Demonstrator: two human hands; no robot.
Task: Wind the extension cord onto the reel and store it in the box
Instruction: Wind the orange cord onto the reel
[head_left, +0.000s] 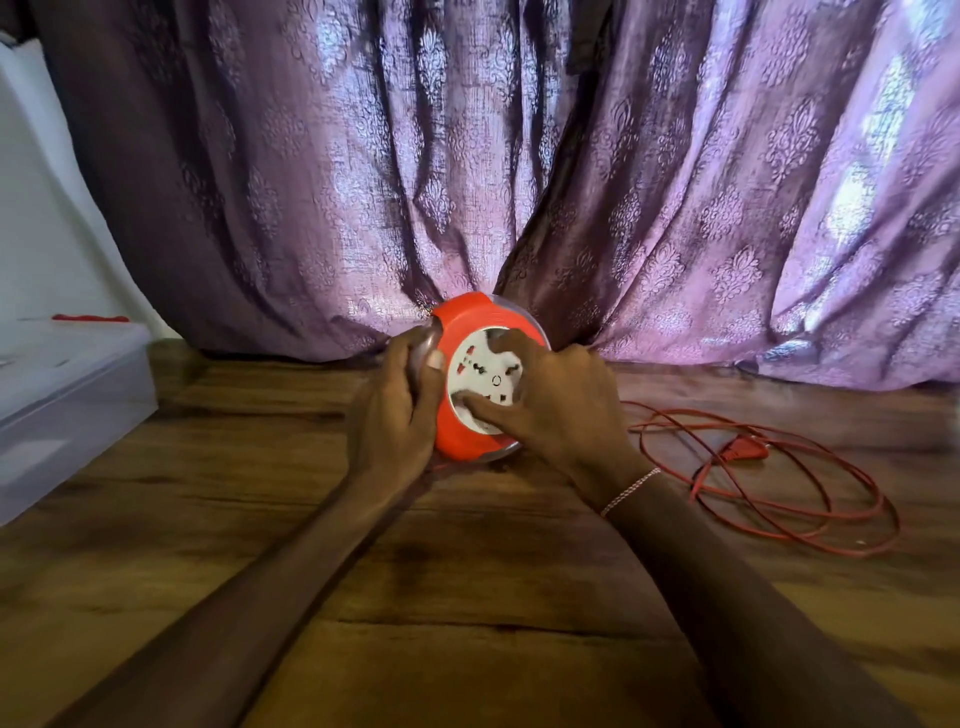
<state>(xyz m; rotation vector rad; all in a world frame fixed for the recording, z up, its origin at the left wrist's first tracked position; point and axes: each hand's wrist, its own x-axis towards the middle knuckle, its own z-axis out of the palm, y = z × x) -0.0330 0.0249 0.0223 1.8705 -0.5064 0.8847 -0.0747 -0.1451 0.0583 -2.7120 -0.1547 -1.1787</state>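
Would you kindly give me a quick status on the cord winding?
Left hand grips reel rim, right hand grips socket face. Cord lies loose on floor. Box at left.

The dark wood-grain surface (467, 597) carries 1 clear plastic box (67, 415) at its left edge; an orange reel (451, 436) stands on edge at the middle; to the right a red cord (769, 478) lies in loose loops, its plug (744, 450) resting among them; a purple curtain (675, 208) meets the back edge.
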